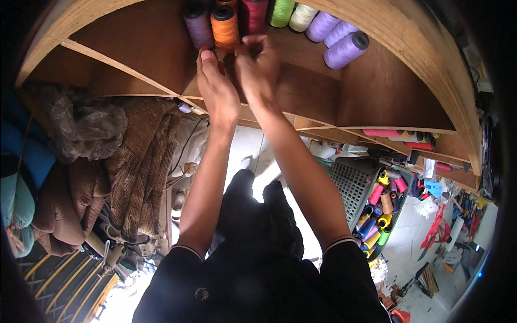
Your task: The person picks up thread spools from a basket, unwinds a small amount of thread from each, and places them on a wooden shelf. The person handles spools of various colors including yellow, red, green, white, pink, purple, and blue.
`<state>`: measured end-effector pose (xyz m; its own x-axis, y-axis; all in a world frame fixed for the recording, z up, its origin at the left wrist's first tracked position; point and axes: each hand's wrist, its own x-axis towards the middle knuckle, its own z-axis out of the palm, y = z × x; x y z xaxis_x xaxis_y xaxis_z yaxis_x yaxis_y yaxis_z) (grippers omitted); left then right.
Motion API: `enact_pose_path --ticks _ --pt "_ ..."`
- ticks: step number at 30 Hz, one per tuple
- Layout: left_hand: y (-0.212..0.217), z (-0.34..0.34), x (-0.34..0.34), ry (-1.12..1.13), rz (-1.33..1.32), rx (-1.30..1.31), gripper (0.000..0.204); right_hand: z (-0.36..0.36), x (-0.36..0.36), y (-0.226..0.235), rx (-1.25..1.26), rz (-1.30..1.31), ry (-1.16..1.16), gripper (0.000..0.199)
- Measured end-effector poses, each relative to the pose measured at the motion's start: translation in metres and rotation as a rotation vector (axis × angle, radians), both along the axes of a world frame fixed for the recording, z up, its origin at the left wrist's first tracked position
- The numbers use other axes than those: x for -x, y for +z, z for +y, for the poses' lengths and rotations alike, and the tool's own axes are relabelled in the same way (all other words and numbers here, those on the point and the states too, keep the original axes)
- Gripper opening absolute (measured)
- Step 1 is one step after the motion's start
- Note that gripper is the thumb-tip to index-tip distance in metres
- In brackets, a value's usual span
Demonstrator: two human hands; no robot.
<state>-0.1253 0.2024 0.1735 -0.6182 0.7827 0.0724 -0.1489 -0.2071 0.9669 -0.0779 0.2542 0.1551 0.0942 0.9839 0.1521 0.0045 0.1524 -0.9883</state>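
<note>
Cluttered workshop floor lies nearest: folded brown fabrics (134,167) heaped on the left, a grey crate of thread cones (377,210) on the right, pale tiles between. Above them both bare forearms stretch straight up to a wooden shelf (377,91), where spools stand side by side in a row (probably so each colour shows at a glance). The left hand (215,89) lies flat, fingers together, fingertips at the foot of the orange spool (224,27) beside a purple spool (198,24). The right hand (257,64) curls beside it, fingers bunched; what they pinch, I cannot tell.
</note>
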Motion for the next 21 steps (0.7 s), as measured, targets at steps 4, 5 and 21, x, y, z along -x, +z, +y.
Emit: enact_pose_path --ticks 4,5,21 --pt "-0.004 0.005 0.005 0.032 -0.063 -0.015 0.048 -0.008 0.007 0.0 0.021 0.032 0.057 0.014" --pt "-0.004 0.006 0.006 0.041 -0.101 -0.026 0.048 -0.008 0.008 0.0 0.028 0.028 0.056 0.014" --pt "-0.001 -0.136 -0.113 -0.7 -0.893 0.333 0.074 -0.193 -0.167 0.017 -0.292 -0.457 0.307 0.057"
